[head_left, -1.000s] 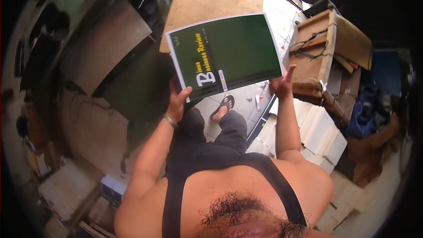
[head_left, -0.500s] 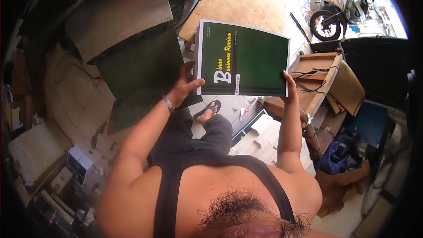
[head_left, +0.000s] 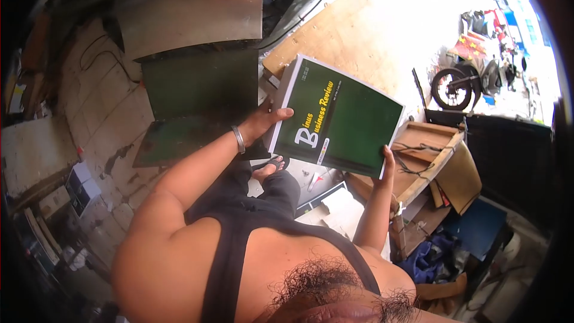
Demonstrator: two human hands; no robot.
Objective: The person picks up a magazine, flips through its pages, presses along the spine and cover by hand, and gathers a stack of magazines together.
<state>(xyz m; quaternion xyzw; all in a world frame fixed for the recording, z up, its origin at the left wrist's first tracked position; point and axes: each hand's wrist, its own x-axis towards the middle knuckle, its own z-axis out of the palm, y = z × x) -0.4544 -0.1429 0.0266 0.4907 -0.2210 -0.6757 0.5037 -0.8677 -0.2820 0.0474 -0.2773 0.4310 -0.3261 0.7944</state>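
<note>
A green journal (head_left: 353, 122) with "Binus Business Review" on its cover is held out in front of me, tilted with its right side lower. A thick pale edge shows along its left side; I cannot tell whether it is one volume or a stack. My left hand (head_left: 263, 122), with a metal bracelet at the wrist, is closed on that edge, thumb on the cover and fingers underneath. At the lower right corner my right hand (head_left: 387, 164) grips the journal, its thumb on top and the other fingers mostly hidden.
Beyond the journal lies a wooden tabletop (head_left: 341, 33). Dark machine panels (head_left: 200, 87) stand to the left. A wooden frame with cables (head_left: 433, 149) is close on the right, above blue cloth (head_left: 427, 260). White sheets (head_left: 344, 212) lie low near my legs. Farther off stands a motorcycle (head_left: 454, 90).
The journal has turned clockwise, its right side dropping lower in view. Both hands keep their hold on it. The camera view has shifted and rotated.
</note>
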